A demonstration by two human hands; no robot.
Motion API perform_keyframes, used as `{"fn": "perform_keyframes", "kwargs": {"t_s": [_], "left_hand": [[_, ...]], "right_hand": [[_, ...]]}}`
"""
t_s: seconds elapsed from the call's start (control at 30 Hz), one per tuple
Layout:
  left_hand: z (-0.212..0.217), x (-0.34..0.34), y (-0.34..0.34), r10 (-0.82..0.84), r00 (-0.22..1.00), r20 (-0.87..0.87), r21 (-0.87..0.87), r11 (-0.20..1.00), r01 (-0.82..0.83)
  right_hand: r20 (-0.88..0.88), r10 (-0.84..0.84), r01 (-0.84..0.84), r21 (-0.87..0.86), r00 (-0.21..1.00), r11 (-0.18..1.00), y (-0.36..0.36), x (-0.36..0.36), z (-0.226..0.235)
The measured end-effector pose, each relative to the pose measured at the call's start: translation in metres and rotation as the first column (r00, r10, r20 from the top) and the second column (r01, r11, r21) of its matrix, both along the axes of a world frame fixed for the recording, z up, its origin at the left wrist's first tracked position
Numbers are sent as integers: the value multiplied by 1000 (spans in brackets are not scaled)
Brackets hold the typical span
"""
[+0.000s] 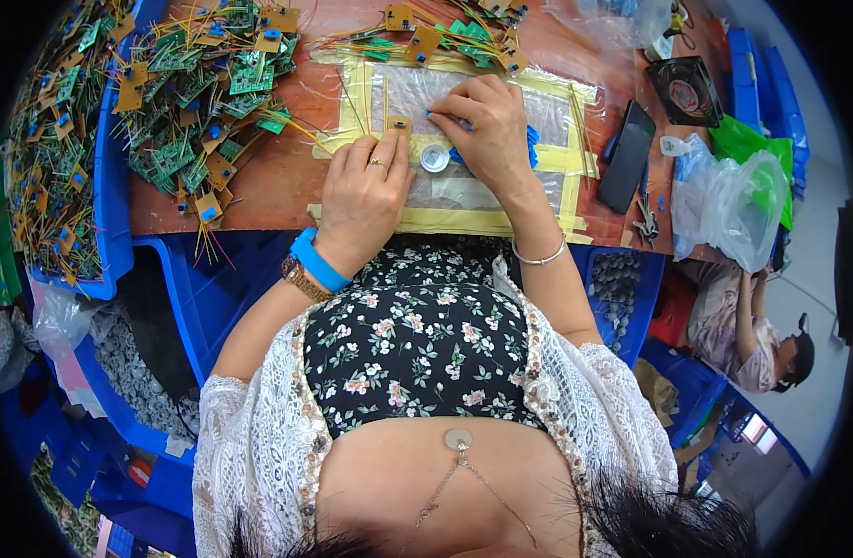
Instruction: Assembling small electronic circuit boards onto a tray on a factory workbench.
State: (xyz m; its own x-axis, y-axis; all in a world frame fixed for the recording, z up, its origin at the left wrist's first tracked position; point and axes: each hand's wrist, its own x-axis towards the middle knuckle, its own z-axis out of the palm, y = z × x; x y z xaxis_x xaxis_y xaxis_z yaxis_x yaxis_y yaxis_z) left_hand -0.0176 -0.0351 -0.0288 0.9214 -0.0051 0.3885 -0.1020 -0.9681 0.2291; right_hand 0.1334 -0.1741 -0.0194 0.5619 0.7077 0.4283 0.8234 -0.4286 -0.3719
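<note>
My left hand (369, 191) rests on the plastic-covered work mat (454, 197), its fingers closed at a small brown circuit board (400, 122) with thin wires. Above the mat, my right hand (489, 130) pinches a small blue piece (431, 112) between thumb and fingertip. Between the two hands lies a small round white dish (434, 157), its contents too small to make out. More blue pieces (533, 147) show from beneath my right hand, which partly covers them.
Wired green and brown circuit boards (189, 130) are heaped at the left, beside a full blue bin (119, 200). A black phone (626, 158), a fan (684, 91), keys (646, 221) and plastic bags (738, 200) lie at the right. Another person (742, 325) sits beyond.
</note>
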Motion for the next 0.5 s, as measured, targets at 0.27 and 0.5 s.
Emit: {"fn": "perform_keyframes", "kwargs": {"t_s": [0.27,0.5], "left_hand": [[0,2,-1,4,1000,21,-7,1000,-4],[-2,2,-1,1,1000,25,2,1000,-1]], "right_hand": [[-310,56,-23,108,949,994,21,-14,2],[-359,73,-55,59,931,997,24,-10,4]]}}
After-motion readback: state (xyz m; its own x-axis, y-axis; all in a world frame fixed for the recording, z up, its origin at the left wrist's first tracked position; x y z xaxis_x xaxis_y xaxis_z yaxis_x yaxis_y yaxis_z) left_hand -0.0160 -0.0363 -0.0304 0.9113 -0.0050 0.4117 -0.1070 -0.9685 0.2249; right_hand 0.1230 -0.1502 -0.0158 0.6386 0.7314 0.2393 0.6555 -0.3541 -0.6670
